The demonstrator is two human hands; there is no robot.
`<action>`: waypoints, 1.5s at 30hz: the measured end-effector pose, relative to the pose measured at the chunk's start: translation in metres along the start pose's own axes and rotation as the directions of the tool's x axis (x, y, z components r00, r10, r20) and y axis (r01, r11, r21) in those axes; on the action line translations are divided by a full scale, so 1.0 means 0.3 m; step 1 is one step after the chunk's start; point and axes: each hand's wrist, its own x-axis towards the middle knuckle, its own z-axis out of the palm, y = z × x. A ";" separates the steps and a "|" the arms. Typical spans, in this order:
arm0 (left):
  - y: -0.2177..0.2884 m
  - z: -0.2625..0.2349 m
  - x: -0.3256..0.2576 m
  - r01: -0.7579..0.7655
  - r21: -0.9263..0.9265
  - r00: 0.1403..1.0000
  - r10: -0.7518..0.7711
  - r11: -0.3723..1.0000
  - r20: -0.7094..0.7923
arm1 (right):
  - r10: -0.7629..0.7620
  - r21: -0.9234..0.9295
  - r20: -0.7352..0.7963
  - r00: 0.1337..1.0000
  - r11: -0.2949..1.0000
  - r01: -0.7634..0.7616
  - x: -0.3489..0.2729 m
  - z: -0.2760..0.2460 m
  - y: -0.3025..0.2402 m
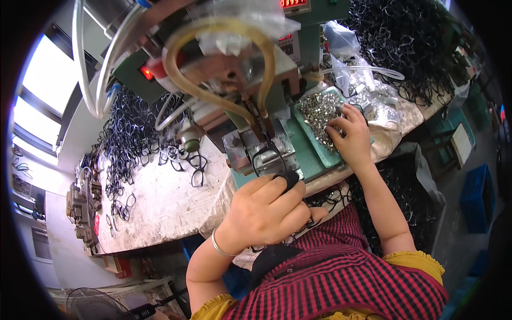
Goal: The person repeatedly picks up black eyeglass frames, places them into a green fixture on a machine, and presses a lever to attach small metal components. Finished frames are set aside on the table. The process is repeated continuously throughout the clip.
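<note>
Gripping a black-rimmed eyeglass frame (269, 149) at centre, in the closed left hand (269, 208), under the working head of a green-and-grey metal machine (256, 69). Hidden behind the curled fingers at its near end. Reaching with the half-closed right hand (351, 133), right of centre, over a shallow teal tray (330, 159) of small silvery metal parts (314, 114). Impossible to tell whether pinching one. Screened partly, in the machine's case, by a blurred tan hose loop (176, 48); cut off at the top edge. Too tangled to separate in the black eyewear heaps (405, 48) at upper right and on the pale surface (160, 208) at left.
</note>
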 end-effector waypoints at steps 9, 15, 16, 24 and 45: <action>0.098 -0.062 -0.147 0.177 0.007 0.983 -0.177 0.984 -0.053 | -0.289 0.014 0.060 0.956 0.957 0.288 0.093 0.035 -0.021; 0.018 -0.280 -0.378 0.745 0.653 0.663 -0.265 0.139 -0.700 | 0.569 0.791 0.073 0.819 0.468 -0.395 -0.026 -0.037 0.024; -0.040 -0.302 -0.417 0.788 0.148 0.423 -0.352 0.598 -0.835 | 0.584 0.842 0.082 0.808 0.393 -0.370 -0.019 -0.016 0.021; -0.586 -0.028 -0.630 0.693 0.618 0.524 -0.848 0.371 -0.079 | 0.393 0.785 0.116 0.912 0.527 -0.327 0.061 0.027 -0.091; -0.266 0.065 -0.644 0.569 -0.794 -0.038 -0.958 0.214 -0.285 | 0.081 0.845 0.130 0.988 0.513 -0.153 0.104 -0.036 -0.424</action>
